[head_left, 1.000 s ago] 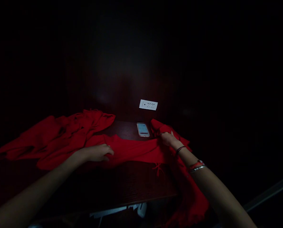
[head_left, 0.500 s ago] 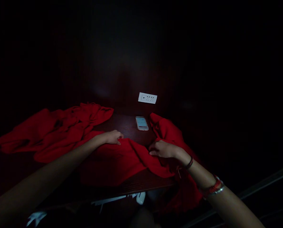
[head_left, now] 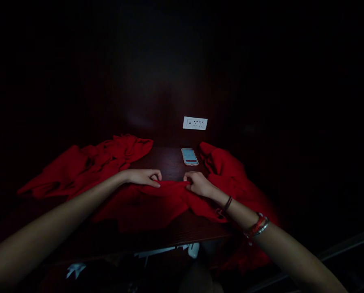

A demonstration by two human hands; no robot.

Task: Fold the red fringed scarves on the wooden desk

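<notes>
A large red cloth [head_left: 145,201] lies spread and bunched over a dark wooden table [head_left: 182,234]. My left hand [head_left: 143,177] pinches the cloth's far edge near the table's middle, fingers closed on the fabric. My right hand [head_left: 198,183] grips the same edge a short way to the right, knuckles up, fingers curled into the cloth. The two hands are close together. More of the cloth trails off to the left and hangs over the table's right side.
A phone [head_left: 189,156] lies on the table just beyond my hands. A white wall socket [head_left: 195,123] sits on the dark wall behind it. The room is very dark. Pale objects show under the table's front edge [head_left: 169,252].
My right hand has pulled the cloth edge leftwards, ending close to my left hand. My left hand shifted right and forward along the edge. The cloth is now folded in at the middle.
</notes>
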